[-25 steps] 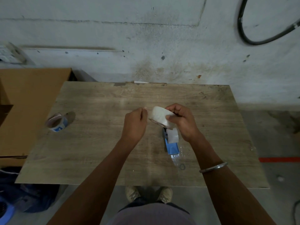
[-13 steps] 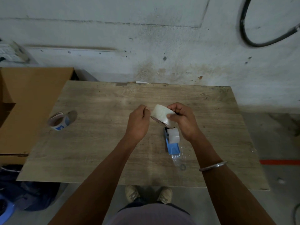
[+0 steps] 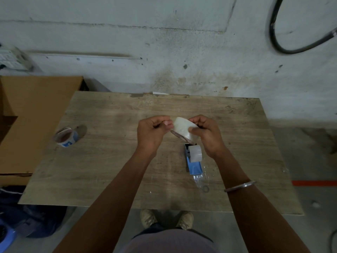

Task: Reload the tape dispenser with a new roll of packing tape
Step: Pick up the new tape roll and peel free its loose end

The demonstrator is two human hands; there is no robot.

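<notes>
My right hand (image 3: 206, 136) grips a whitish roll of packing tape (image 3: 183, 129), held tilted above the middle of the wooden table (image 3: 113, 161). My left hand (image 3: 153, 132) is at the roll's left edge, its fingertips pinched against the tape surface. Below my right hand the blue tape dispenser (image 3: 194, 162) lies on the table with a pale roller at its far end. A spent tape core (image 3: 66, 136) with a blue label sits at the table's left side.
A crumpled bit of clear film (image 3: 200, 180) lies just in front of the dispenser. A cardboard box (image 3: 27, 115) stands to the left of the table. A concrete wall is right behind the table, with a black hose (image 3: 284, 50) at upper right.
My left hand has turned and closed in on the roll's left edge, fingertips now on the tape. The roll sits slightly lower and more tilted in my right hand.
</notes>
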